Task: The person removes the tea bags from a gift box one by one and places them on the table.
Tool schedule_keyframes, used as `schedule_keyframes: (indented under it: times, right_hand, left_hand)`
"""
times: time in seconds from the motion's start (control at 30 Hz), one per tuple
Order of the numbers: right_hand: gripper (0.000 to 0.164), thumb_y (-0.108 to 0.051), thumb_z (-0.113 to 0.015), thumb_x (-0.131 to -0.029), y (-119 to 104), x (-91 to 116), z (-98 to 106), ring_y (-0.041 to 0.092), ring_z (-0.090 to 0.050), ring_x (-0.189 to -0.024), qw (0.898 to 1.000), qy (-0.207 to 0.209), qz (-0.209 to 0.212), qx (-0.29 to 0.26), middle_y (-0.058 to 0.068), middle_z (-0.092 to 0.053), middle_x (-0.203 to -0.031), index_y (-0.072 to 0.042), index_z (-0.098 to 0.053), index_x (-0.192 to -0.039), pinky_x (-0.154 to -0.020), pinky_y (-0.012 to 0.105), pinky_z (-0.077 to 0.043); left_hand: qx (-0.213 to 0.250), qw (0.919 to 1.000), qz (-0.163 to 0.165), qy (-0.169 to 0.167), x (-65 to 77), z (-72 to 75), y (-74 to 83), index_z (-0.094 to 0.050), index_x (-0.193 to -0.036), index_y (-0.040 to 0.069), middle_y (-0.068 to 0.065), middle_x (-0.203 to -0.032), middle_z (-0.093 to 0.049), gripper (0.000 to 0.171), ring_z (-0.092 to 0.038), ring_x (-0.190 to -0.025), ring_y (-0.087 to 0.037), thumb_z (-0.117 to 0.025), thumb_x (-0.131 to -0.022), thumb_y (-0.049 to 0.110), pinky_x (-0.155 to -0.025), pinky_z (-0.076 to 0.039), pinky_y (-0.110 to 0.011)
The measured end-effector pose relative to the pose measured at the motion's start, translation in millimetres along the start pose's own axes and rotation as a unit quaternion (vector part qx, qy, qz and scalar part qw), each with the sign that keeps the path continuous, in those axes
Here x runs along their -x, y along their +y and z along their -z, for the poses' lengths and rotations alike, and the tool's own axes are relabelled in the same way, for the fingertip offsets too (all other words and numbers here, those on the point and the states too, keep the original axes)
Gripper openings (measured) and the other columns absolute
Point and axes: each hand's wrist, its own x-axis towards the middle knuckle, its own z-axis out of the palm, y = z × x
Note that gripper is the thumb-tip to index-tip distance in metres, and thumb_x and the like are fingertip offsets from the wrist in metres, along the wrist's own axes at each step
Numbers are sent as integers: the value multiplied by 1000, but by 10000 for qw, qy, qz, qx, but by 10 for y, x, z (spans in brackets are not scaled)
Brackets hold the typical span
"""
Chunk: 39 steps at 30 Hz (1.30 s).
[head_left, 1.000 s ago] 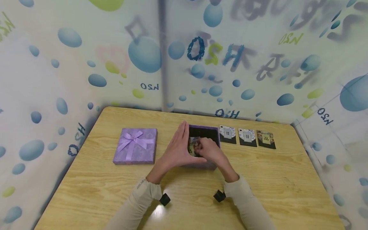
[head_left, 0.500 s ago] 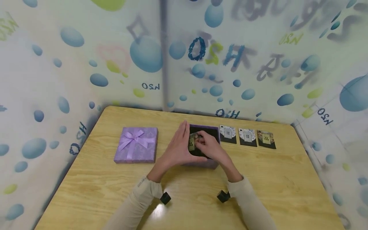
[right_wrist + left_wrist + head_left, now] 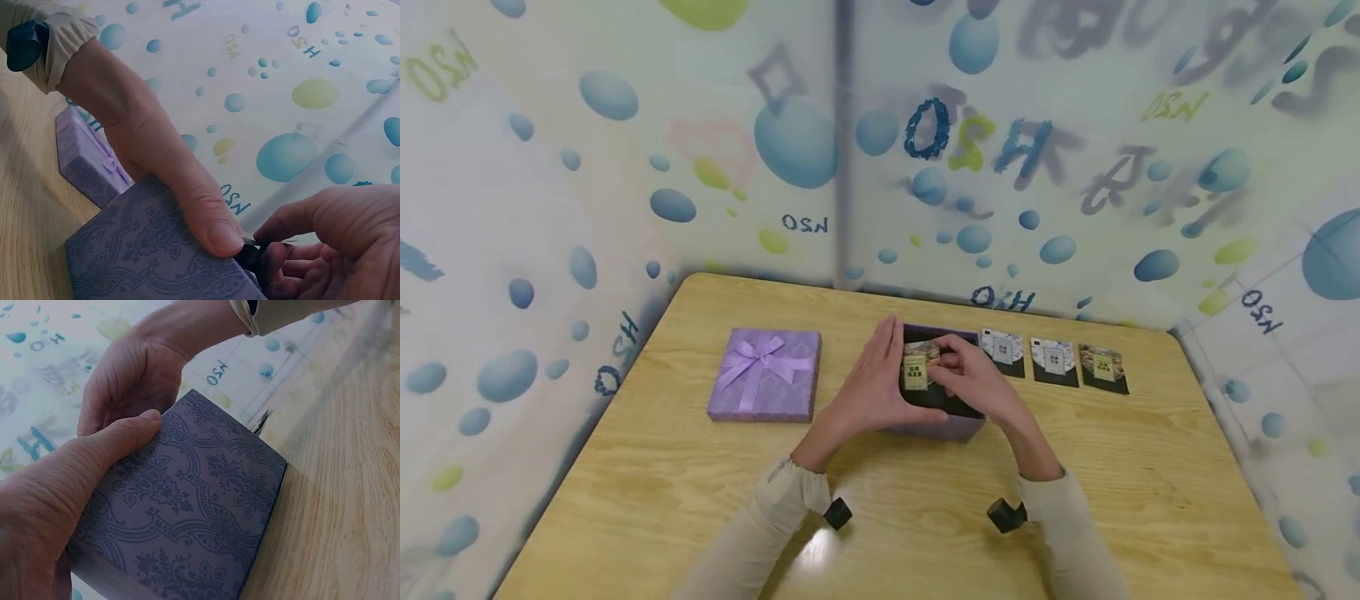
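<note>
An uncovered purple box [image 3: 951, 428] with a dark inside stands mid-table. My left hand [image 3: 872, 383] rests on its near left corner, fingers straight along the left side and thumb along the front. In the left wrist view that thumb lies on the patterned front wall [image 3: 187, 481]. My right hand [image 3: 973, 379] pinches a small flat printed packet [image 3: 917, 372] with a gold label, tilted over the box's opening. The right wrist view shows the packet's thin edge between thumb and fingers; the curled fingers [image 3: 303, 265] hide most of it.
Left of the box lies its purple lid [image 3: 765, 375] with a ribbon bow. To its right, three similar packets lie in a row: one silver-labelled [image 3: 1003, 352], another silver-labelled [image 3: 1054, 362] and one gold-labelled [image 3: 1104, 367]. A patterned wall backs the wooden table [image 3: 880, 542].
My right hand has risen and moved slightly right, bringing the gold-labelled packet up from inside the box into fuller view. My left hand stays at the box's corner.
</note>
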Motion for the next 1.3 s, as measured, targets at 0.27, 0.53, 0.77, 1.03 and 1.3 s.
schedule_keyframes:
  times: [0.27, 0.53, 0.77, 1.03, 1.3]
  right_hand:
    - [42, -14, -60, -107, 31, 109, 82, 16, -52, -67, 9999, 61, -40, -105, 18, -71, -107, 6, -46, -141, -69, 28, -51]
    - [40, -14, -58, -109, 67, 236, 163, 15, -42, -59, 9997, 48, 4, -231, 5, -54, -80, 5, -44, -141, -65, 29, -44]
    - [33, -15, -57, -109, 58, 312, 238, 18, -37, -58, 9997, 115, 3, -195, 5, -45, -73, 4, -47, -134, -59, 35, -37]
    - [26, -11, -56, -109, 87, 424, 377, 11, -39, -63, 9994, 174, 91, -274, 7, -53, -82, 7, -49, -126, -60, 30, -39]
    - [20, -13, -59, -108, 128, 535, 570, 15, -42, -60, 9999, -8, 62, 107, 4, -47, -75, 5, -49, -110, -58, 32, -39]
  left_hand:
    - [34, 10000, -33, -14, -25, 21, 41, 21, -163, 15, -4, -172, 23, 153, 8, -162, -25, -77, -68, 84, -129, -15, -47]
    - [31, 9999, -44, -97, -22, 22, 25, 23, -162, 20, 1, -170, 28, 151, 12, -161, -23, -73, -68, 89, -129, -12, -48]
    - [-7, 10000, -63, -48, -27, 13, 3, 21, -163, 21, 2, -170, 29, 149, 12, -161, -24, -72, -68, 89, -129, -13, -49]
    - [-53, 9999, -96, 66, -14, -7, -13, 18, -164, 20, 0, -171, 26, 149, 6, -162, -30, -73, -69, 87, -128, -15, -51]
    - [-22, 10000, 43, -55, -9, -2, 15, 20, -163, 23, 4, -170, 29, 149, 11, -161, -25, -73, -68, 88, -128, -14, -51]
